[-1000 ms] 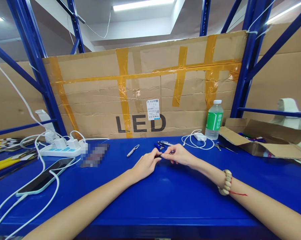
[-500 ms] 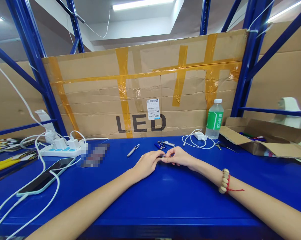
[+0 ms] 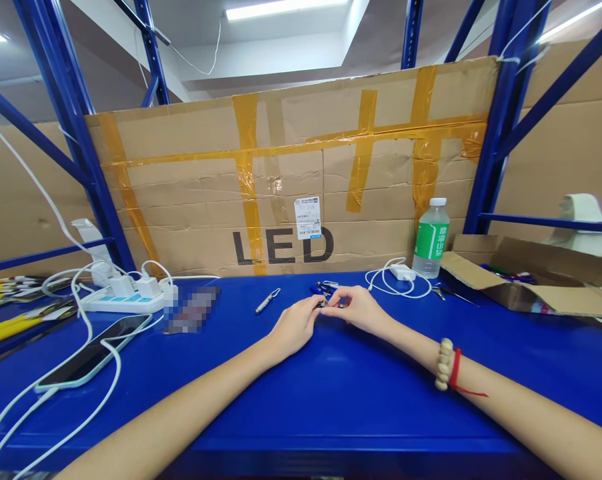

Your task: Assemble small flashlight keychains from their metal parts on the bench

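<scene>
Pinches a small dark, shiny piece low over the smooth blue metal table, closing the fingertips of both the left hand and the right hand on it from opposite sides, probably for fine control over something so slight. Angles both forearms inward, perhaps for steadiness. Has a slim silver cylinder with a loop at one end lying near the left hand, and a cluster of blue and silver parts just behind the right hand, presumably for a short reach.

Hides most of the piece behind fingers; impossible to tell its shape, or whether touching the table. Covers part of the cluster too, with no sure count of parts. Shows only a little of the contents of the open brown cardboard box. Dissolves a flat item at left into pixel blocks, beyond recognition. Cuts off both forearms at the picture's edge.
</scene>
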A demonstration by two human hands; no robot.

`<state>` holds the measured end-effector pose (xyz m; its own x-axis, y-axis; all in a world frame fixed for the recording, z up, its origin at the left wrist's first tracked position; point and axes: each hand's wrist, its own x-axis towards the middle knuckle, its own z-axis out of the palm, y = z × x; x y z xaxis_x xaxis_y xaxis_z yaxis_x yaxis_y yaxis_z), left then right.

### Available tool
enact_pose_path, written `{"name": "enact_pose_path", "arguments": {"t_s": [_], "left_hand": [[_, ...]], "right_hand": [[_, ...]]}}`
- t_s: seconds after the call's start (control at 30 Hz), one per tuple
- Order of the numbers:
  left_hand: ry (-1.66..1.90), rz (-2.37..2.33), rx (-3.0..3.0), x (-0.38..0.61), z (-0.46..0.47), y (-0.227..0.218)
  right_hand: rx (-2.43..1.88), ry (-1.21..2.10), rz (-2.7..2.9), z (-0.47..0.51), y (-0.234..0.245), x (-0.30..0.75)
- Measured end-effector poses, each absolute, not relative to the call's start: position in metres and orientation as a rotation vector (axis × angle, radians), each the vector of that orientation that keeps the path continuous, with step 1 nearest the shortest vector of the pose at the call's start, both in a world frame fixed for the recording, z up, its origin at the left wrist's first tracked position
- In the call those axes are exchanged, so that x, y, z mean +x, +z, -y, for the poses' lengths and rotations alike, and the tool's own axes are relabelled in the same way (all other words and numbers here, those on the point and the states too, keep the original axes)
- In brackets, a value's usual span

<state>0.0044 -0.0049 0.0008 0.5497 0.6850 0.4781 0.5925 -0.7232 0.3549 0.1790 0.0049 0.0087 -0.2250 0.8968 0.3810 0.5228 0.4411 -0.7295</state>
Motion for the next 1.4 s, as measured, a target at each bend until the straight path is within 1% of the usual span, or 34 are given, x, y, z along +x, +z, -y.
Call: {"name": "enact_pose_path", "arguments": {"t_s": [0.13,0.3,1.4], "left_hand": [[0.930,-1.110,2.589,0.0050,0.0053,0.0026],[0.933,-1.110,2.562,0.0053,0.0071,0.0049],[0.910,-1.104,2.558,0.0043,0.0074,0.0045]], "right_hand": [[-1.151,0.455,1.870,-0.0051,0.0109,0.1824],[-1.094,0.403,1.872,-0.0062,0.0111,0.1865],[-1.031,0.414,1.888,-0.0085,0.0095,0.1870]]}}
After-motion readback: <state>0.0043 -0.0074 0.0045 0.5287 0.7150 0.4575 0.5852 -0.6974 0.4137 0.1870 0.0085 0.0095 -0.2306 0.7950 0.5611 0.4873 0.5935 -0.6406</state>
